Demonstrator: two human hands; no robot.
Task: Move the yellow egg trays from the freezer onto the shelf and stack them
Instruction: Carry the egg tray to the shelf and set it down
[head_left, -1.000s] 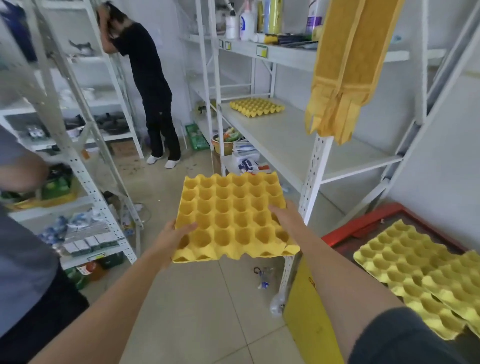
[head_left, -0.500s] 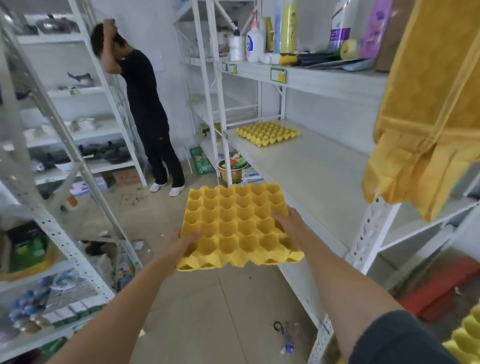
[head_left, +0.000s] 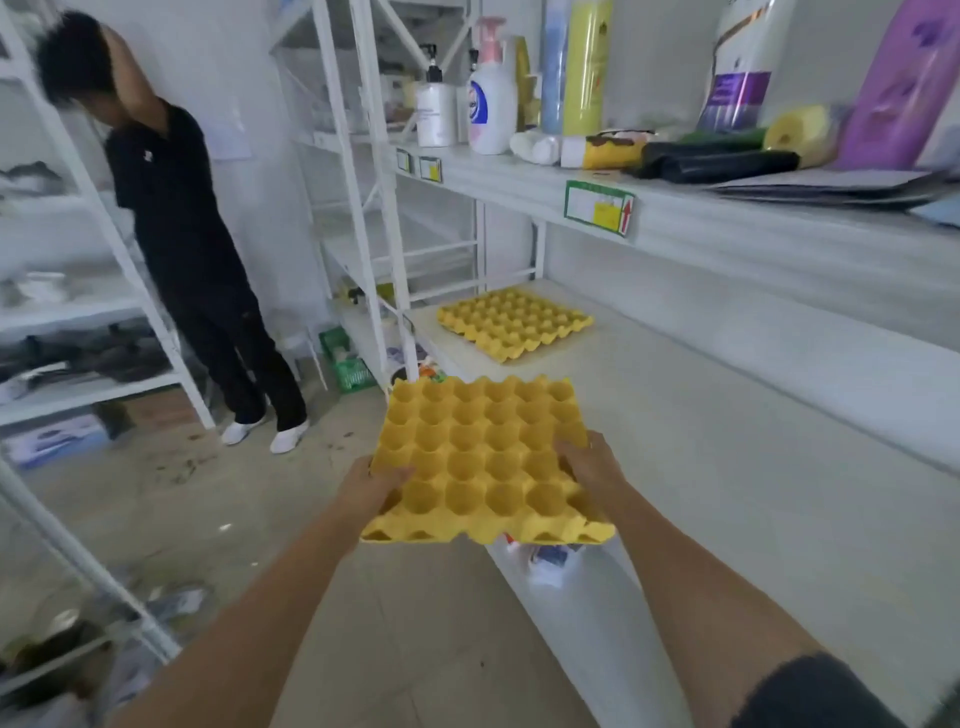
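Tray (head_left: 485, 457) nearer shelf (head_left: 727, 467) (both hands)

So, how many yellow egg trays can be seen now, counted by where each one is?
Held in the left hand and right hand: 1 held tray
Lying on the shelf: 1 shelf tray, possibly a stack
Total: 2

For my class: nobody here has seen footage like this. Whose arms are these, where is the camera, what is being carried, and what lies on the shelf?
There is no machine here. The camera sits on a person's head, looking forward and down, so the arms are the wearer's own. The left hand and right hand grip opposite sides of a yellow egg tray, held level beside the white shelf. Another yellow tray lies at the shelf's far end. Bottles stand on the shelf above. A second person stands further back.
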